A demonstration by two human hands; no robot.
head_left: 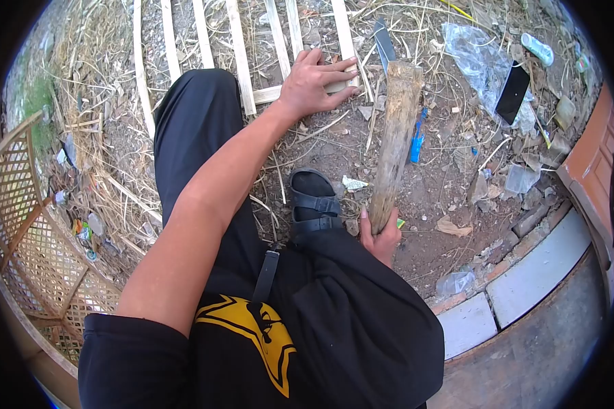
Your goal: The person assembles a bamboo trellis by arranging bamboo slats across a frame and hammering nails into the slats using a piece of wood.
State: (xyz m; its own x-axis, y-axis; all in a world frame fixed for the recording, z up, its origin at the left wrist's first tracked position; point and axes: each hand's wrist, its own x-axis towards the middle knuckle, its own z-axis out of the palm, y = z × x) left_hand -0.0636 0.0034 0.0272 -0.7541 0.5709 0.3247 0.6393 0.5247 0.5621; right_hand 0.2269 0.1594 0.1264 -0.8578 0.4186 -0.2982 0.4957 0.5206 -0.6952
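Note:
My right hand (pixel 382 238) is closed around the narrow lower end of a thick, rough length of wood (pixel 396 129), its wider end pointing away from me. My left hand (pixel 314 83) grips the near corner of a frame of pale wooden slats, its fingers over the end of a wooden slat (pixel 344 31) and the crosspiece (pixel 267 94). The palm hides part of that joint. Just beyond the thick wood's wide end, a dark flat blade-like strip (pixel 383 42) shows.
Dry stalks and litter cover the dirt. To the right lie a blue plastic piece (pixel 418 136), clear plastic sheeting (pixel 477 58), a black flat plate (pixel 513 93) and a can (pixel 537 49). A lattice panel (pixel 54 252) leans at left; a tiled edge (pixel 539 273) borders the right.

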